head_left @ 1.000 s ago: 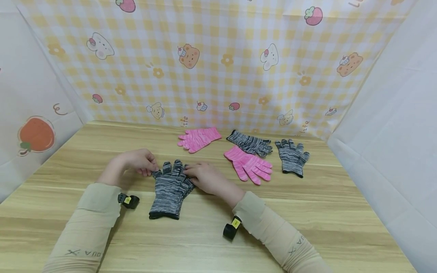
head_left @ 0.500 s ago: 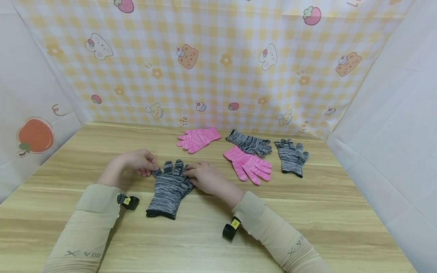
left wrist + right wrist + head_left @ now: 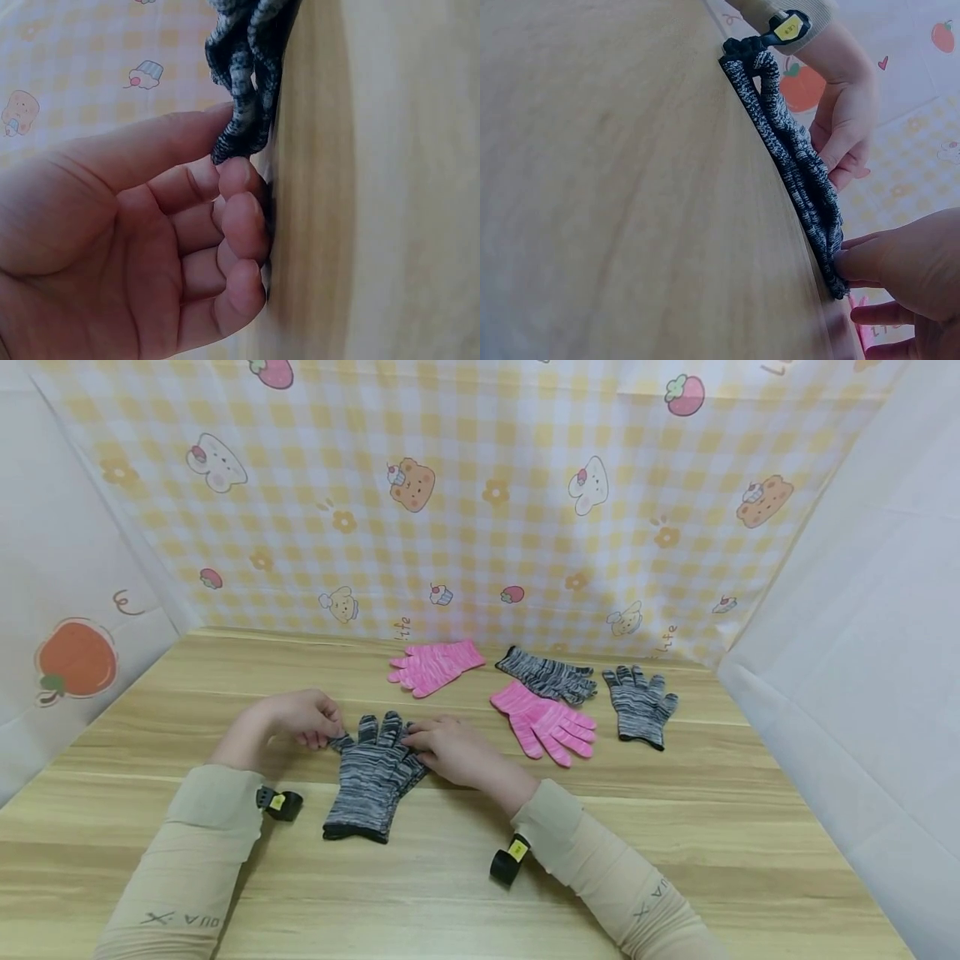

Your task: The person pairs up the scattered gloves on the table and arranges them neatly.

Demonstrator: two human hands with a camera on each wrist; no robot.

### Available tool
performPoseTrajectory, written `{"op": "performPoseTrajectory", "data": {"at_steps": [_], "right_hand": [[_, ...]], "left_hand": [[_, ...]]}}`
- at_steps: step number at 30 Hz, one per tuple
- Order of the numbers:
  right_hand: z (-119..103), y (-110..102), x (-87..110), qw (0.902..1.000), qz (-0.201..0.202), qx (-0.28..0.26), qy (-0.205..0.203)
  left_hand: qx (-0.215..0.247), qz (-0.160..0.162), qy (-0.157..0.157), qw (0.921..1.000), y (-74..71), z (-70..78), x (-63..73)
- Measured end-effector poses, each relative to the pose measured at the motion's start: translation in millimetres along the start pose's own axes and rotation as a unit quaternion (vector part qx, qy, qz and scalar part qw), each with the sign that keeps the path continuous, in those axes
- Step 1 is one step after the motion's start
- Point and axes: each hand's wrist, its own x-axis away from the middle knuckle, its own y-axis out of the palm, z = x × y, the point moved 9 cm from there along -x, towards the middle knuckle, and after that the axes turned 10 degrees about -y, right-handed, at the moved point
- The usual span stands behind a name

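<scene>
A grey-and-black knit glove (image 3: 365, 785) lies flat in front of me, fingers pointing away and its black-edged cuff toward me. A second layer of the same knit (image 3: 411, 774) shows under it at the right; the right wrist view shows two layers, one over the other. My left hand (image 3: 306, 717) pinches the tip of the glove's leftmost finger (image 3: 241, 124) between thumb and fingers, with the other fingers curled below. My right hand (image 3: 453, 750) holds the glove's right-side fingers, its thumb (image 3: 862, 261) pressed on the knit; the fingertips beyond are partly hidden.
Farther back lie a pink glove (image 3: 437, 667), another pink glove (image 3: 545, 724), a rumpled grey glove (image 3: 546, 674) overlapping that one, and a flat grey glove (image 3: 640, 706) at the right. A checked cloth (image 3: 480, 543) hangs behind the wooden table (image 3: 675, 860).
The cuff end of the grey glove has swung slightly left, and the glove now lies a little tilted. Both hands have stayed almost in place at its fingers.
</scene>
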Motion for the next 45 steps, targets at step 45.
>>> {"op": "performPoseTrajectory", "data": {"at_steps": [45], "right_hand": [[26, -47, 32.8, 0.9755, 0.068, -0.198, 0.066]], "left_hand": [[0.013, 0.157, 0.042, 0.9866, -27.9, 34.2, 7.8]]}}
